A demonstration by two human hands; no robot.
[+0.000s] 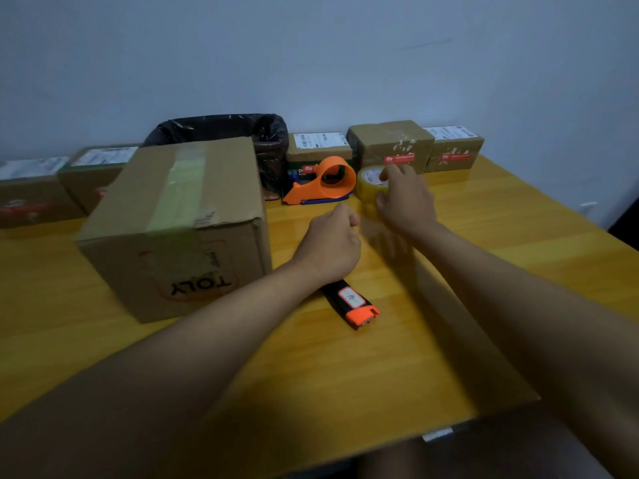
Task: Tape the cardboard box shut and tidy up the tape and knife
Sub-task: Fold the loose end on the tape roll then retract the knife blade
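Bare worktop (345, 368) lies open behind the fingers (387, 174); ahead, small boxes (390, 143) block; the orange dispenser (332, 181) stands just left.

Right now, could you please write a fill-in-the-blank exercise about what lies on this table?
1. The right hand grips the roll of yellowish ____.
2. The orange and black knife lies flat on the ____, partly under the left forearm.
3. The orange tape dispenser holds ____ roll.
4. The big cardboard box has a strip of tape along its ____.

Missing words: tape; table; no; top
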